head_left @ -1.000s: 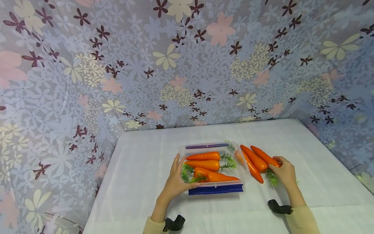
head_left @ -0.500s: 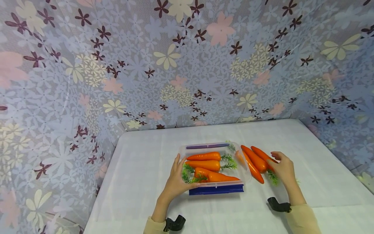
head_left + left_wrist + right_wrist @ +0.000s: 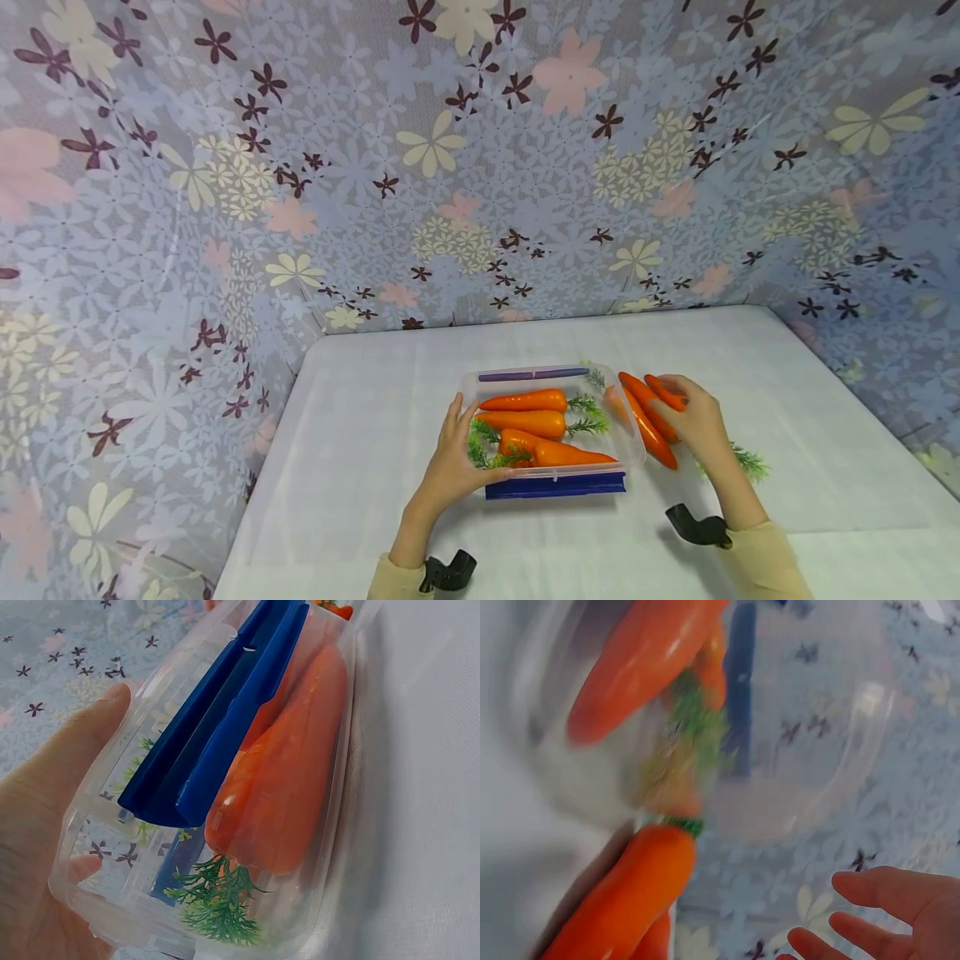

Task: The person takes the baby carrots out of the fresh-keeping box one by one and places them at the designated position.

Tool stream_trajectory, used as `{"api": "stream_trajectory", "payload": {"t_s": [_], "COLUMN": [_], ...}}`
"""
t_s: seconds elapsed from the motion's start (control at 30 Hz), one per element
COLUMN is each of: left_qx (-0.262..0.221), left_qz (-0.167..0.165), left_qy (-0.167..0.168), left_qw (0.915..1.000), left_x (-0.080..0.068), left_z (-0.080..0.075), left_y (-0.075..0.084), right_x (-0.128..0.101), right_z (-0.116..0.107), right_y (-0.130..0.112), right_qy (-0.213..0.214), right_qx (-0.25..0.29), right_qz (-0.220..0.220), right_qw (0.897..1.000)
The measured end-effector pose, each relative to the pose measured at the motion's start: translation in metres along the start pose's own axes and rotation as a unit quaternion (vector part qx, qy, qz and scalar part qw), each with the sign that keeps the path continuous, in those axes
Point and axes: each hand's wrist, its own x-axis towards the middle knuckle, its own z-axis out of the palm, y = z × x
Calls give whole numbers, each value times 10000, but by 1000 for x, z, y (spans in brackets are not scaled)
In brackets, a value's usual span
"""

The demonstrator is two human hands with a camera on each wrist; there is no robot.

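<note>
A clear plastic container (image 3: 570, 472) with blue clips (image 3: 555, 485) stands mid-table and holds three orange carrots (image 3: 525, 423) with green tops. My left hand (image 3: 450, 454) grips its near left corner, thumb on the near rim. The left wrist view shows that hand (image 3: 45, 810) against the container wall (image 3: 330, 825), with a blue clip (image 3: 217, 735) and a carrot (image 3: 285, 787) close up. Loose carrots (image 3: 651, 433) lie just right of the container. My right hand (image 3: 693, 421) lies over them, and its fingers (image 3: 885, 889) are straight beside a carrot (image 3: 622, 900).
The table wears a white cloth (image 3: 375, 417). Floral curtain walls (image 3: 450, 167) close it in at the back and both sides. A green carrot top (image 3: 750, 462) shows on the cloth behind my right wrist.
My right hand has slid left along the loose carrots, from their green ends toward the container, uncovering a green top. The left hand and the container have not moved.
</note>
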Motion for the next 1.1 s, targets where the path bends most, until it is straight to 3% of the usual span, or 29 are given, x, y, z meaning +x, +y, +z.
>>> {"api": "stream_trajectory", "payload": {"t_s": [0.2, 0.5, 0.8, 1.1], "left_qx": [-20, 44, 54, 66], "left_qz": [64, 272, 121, 133], "left_qy": [34, 178, 43, 43], "left_qw": [10000, 9995, 9999, 9999], "left_x": [0, 1, 0, -1], "left_z": [0, 2, 0, -1], "left_y": [0, -4, 0, 1], "right_x": [-4, -11, -19, -24], "right_z": [14, 39, 58, 65], "right_y": [-21, -42, -47, -52], "right_qy": [-67, -329, -295, -80], "right_qx": [142, 246, 386, 21], "right_qz": [-614, -986, -702, -1172], "right_qw": [9980, 9943, 9963, 9931]}}
